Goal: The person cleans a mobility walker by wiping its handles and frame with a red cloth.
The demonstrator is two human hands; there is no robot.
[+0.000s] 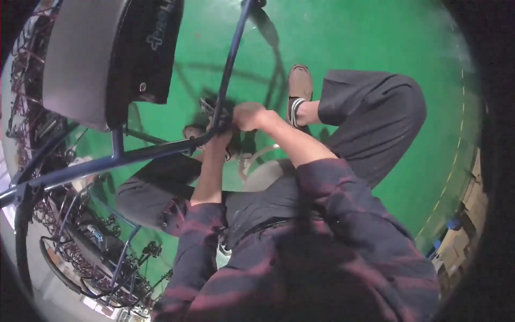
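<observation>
A dark blue tubular frame (155, 152) crosses the left side and bends upward near the centre. At this bend sits a small dark fitting (210, 107). My left hand (221, 137) is at the underside of the bend, its fingers mostly hidden by the tube and shadow. Just right of the upright tube is my right hand (248, 116), closed and blurred; what it holds, if anything, is hidden. A grey and black padded seat (86, 59) with white lettering is mounted on the frame at the upper left.
Green floor (375, 32) surrounds my bent legs and brown shoe (300, 83). Many dark metal frames (102, 241) crowd the left and lower left. Cardboard boxes (456, 244) stand at the far right, past a yellow floor line. A round stool seat (265, 174) is beneath me.
</observation>
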